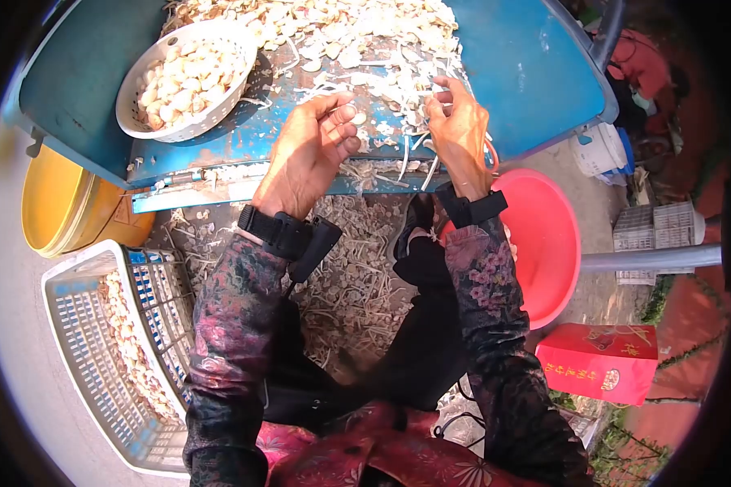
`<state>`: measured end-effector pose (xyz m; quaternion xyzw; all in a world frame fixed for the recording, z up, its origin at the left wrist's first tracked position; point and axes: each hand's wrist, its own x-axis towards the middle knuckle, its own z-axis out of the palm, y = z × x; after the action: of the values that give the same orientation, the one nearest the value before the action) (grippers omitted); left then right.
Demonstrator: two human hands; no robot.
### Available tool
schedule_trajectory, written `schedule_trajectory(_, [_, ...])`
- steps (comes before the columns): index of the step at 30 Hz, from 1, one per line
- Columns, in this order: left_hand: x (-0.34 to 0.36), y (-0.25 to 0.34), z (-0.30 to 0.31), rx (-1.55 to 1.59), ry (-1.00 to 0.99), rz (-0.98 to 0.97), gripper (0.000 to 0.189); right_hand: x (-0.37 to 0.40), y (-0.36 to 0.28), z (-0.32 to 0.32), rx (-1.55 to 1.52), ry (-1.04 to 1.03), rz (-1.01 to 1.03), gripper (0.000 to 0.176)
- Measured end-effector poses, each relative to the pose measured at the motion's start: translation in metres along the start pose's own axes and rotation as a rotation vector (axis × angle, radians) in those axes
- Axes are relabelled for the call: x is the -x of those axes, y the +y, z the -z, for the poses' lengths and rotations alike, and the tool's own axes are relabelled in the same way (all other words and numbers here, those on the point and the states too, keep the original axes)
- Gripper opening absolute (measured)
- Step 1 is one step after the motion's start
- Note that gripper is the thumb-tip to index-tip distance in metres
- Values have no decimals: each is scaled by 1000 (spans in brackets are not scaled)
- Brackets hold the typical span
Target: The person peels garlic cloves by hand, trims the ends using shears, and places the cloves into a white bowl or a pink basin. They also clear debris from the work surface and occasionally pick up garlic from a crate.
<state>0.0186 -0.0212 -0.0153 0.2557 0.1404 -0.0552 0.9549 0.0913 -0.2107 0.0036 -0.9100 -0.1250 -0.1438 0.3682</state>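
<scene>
Over the blue work surface [256, 138], my left hand [313, 150] has its palm turned up and its fingers curled; a small pale piece [359, 118] shows by its fingertips. To its right is my right hand [460, 130], its thumb and forefinger apart, above thin pale stalks [406, 158]. Whether its other fingers hold something is hidden. Pale flat pieces and stalks [365, 32] are heaped beyond both hands. A white perforated bowl [126, 101] full of pale, rounded pieces [183, 85] stands left of my left hand.
Left of the work surface are a yellow bucket [49, 199] and a white plastic crate [81, 341] with similar pieces. On the right stand a pink basin [548, 243], a red box [597, 361] and a white bucket [597, 154]. Scraps [357, 284] cover the ground below.
</scene>
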Motion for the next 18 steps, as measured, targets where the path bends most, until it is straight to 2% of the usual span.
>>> schedule_trajectory(2, [2, 1, 0, -1, 14, -4, 21, -1, -5, 4, 206, 352, 279, 21])
schedule_trajectory(4, [3, 2, 0, 20, -7, -6, 21, -4, -5, 8, 189, 288, 273, 18])
schedule_trajectory(6, [4, 3, 0, 25, -9, -7, 21, -6, 4, -3, 51, -13, 134, 20])
schedule_trajectory(7, [5, 3, 0, 25, -11, -2, 21, -6, 10, -13, 88, -23, 213, 20])
schedule_trajectory(10, [4, 3, -1, 53, -11, -10, 21, -7, 20, -32, 73, -36, 287, 23])
schedule_trajectory(14, [1, 4, 3, 39, -8, -3, 20, -1, 12, -38, 245, -170, 250, 28])
schedule_trajectory(18, [1, 7, 4, 61, -22, -15, 20, -6, 18, -42, 197, -105, 221, 24])
